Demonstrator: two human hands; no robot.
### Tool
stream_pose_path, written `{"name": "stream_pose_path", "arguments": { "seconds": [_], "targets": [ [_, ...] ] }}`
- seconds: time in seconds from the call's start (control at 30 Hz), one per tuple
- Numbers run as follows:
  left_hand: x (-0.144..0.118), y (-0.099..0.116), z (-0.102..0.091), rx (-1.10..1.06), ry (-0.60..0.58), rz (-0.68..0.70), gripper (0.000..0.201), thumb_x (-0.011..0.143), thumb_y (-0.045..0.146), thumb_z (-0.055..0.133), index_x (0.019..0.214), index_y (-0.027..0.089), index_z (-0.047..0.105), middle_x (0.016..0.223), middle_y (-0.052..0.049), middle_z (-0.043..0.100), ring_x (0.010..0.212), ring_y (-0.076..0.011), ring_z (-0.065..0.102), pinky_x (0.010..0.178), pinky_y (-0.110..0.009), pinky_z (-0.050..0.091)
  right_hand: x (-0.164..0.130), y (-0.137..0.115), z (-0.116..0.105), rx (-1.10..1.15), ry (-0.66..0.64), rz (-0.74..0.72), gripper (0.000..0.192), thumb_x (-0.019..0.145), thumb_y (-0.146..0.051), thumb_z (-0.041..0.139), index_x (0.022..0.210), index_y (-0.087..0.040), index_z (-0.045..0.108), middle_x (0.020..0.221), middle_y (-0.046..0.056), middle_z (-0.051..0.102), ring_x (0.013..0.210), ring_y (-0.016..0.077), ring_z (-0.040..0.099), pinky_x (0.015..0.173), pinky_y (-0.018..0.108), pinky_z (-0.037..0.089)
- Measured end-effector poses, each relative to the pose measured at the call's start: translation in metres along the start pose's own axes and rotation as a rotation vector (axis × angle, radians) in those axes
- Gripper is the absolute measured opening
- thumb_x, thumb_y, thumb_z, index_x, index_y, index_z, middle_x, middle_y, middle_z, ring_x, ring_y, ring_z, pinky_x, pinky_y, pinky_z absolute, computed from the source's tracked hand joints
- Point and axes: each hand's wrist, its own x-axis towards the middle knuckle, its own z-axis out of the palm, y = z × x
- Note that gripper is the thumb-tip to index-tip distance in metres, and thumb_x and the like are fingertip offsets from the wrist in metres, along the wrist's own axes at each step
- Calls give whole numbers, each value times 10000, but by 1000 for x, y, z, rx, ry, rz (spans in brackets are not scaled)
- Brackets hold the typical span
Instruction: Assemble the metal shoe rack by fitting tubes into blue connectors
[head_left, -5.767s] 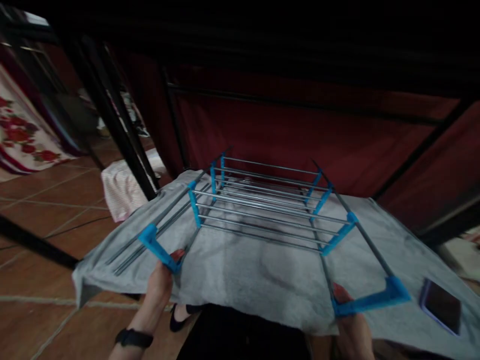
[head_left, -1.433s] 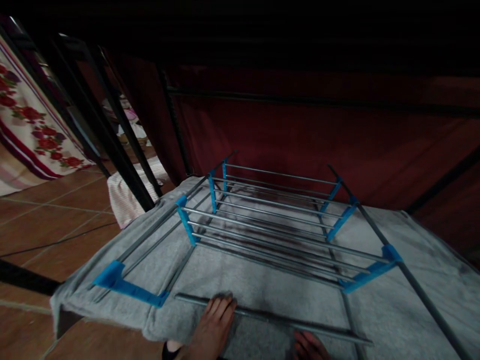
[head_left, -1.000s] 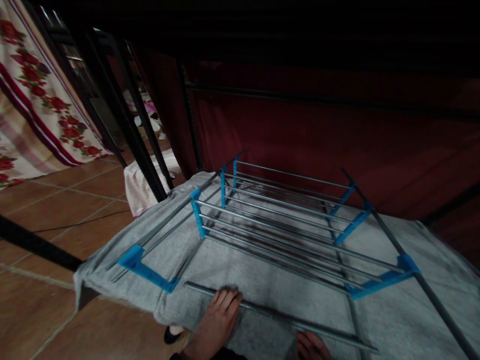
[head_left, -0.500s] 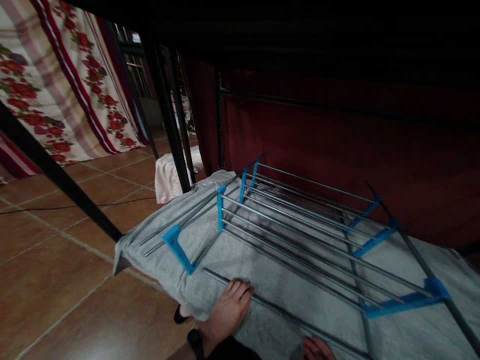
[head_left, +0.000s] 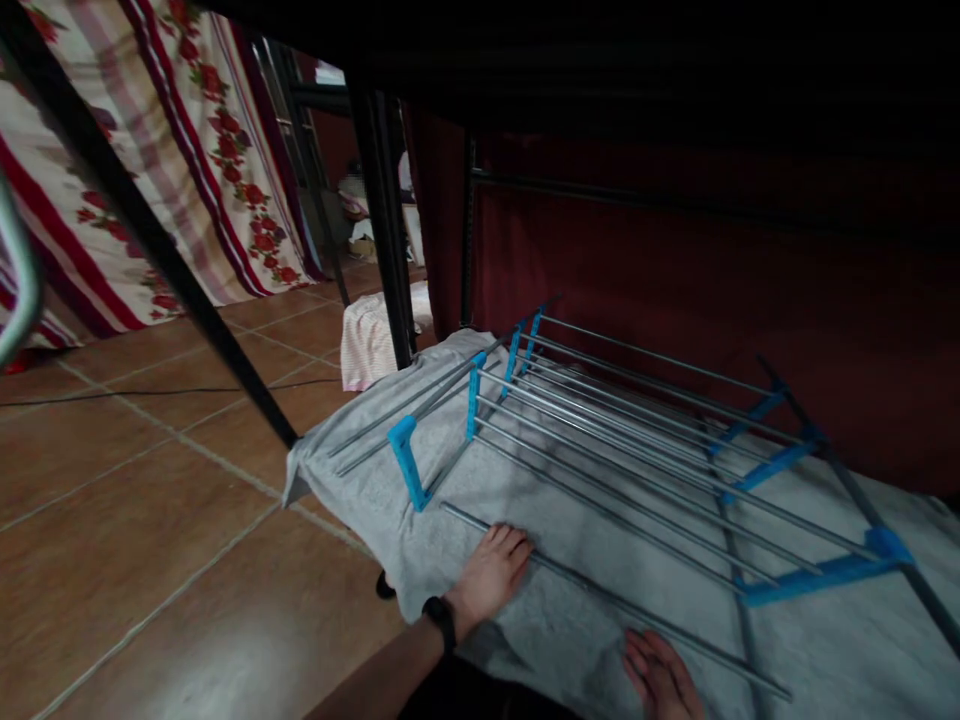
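A partly assembled rack (head_left: 622, 420) of grey metal rods and blue plastic connectors lies on a grey towel (head_left: 540, 620). One loose grey rod (head_left: 592, 590) rests on the towel in front of the rack. My left hand (head_left: 491, 575), with a black band on the wrist, lies flat on the towel, its fingertips touching that rod's left part. My right hand (head_left: 664, 675) rests flat on the towel just short of the rod. Neither hand holds anything.
The towel covers a low surface over a brown tiled floor (head_left: 150, 540). A dark red cloth wall (head_left: 675, 290) stands behind the rack. Black metal posts (head_left: 386, 230) rise at left, with a pink-white cloth (head_left: 371, 340) at their foot and a floral curtain (head_left: 187, 170) beyond.
The view has swung left, showing more floor and curtain. Both hands stay flat by the loose rod; earlier they held the rack's blue end connectors.
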Motion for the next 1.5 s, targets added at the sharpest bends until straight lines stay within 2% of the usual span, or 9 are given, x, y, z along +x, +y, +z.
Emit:
{"name": "stream_pose_path", "arguments": {
  "seconds": [0.37,0.5,0.67,0.77,0.87,1.07,1.23,1.4,1.5],
  "targets": [
    [8,-13,3,3,-34,19,289,1002,209,459,1200,207,670,1187,-80,675,1107,-254,592,996,-448,471,-30,3,28,102,70,-237,475,632,-522,736,964,-191,660,899,76,731,863,237,695,844,416,581],
    [12,-15,2,22,-48,24,315,1004,233,440,1206,201,679,1188,-94,678,1115,-271,597,984,-449,478,-54,12,23,83,52,-199,478,641,-515,721,986,-188,666,929,92,737,827,231,695,791,392,581],
    [16,-19,4,56,-65,35,332,1007,250,421,1204,188,682,1197,-102,681,1125,-283,596,996,-455,465,-86,64,6,-90,126,-216,389,629,-523,699,873,-220,713,892,86,750,867,262,704,856,412,577],
    [17,-20,5,78,-59,59,348,1017,261,400,1220,187,671,1206,-100,676,1124,-283,592,1006,-452,452,-96,103,-3,-155,194,-249,431,633,-493,702,978,-236,738,1090,101,746,1096,309,676,1017,466,519],
    [18,-20,3,101,-66,78,358,1019,257,383,1217,170,668,1201,-108,673,1106,-285,593,990,-448,453,-98,125,0,-269,146,-238,546,690,-448,654,1174,-201,711,1359,134,632,1340,318,535,1149,486,403],
    [20,-21,2,136,-54,114,356,1019,263,377,1189,149,668,1173,-124,675,1073,-284,601,952,-432,454,-80,108,36,-656,-24,-195,608,829,-271,504,1427,-167,540,1620,121,347,1511,234,308,1217,400,300],
    [22,-22,5,175,-34,135,341,1015,266,389,1187,160,664,1152,-121,679,1063,-282,609,916,-421,454,-70,87,63,-929,-233,-311,317,847,-184,548,1103,-248,722,1393,39,631,1412,223,461,1195,403,348],
    [23,-22,4,203,-28,155,343,1012,258,383,1188,151,657,1140,-125,677,1058,-290,604,901,-423,454,-89,93,79,-1045,-238,-290,487,881,-208,518,1357,-173,613,1410,116,616,1309,238,577,1113,365,450],
    [23,-21,3,210,-30,166,344,1011,260,380,1182,149,656,1130,-126,677,1045,-291,600,901,-426,455,-105,98,80,-1125,-195,-242,466,905,-239,489,1345,-163,625,1335,146,663,1230,276,637,1045,401,501]
  ]
}}
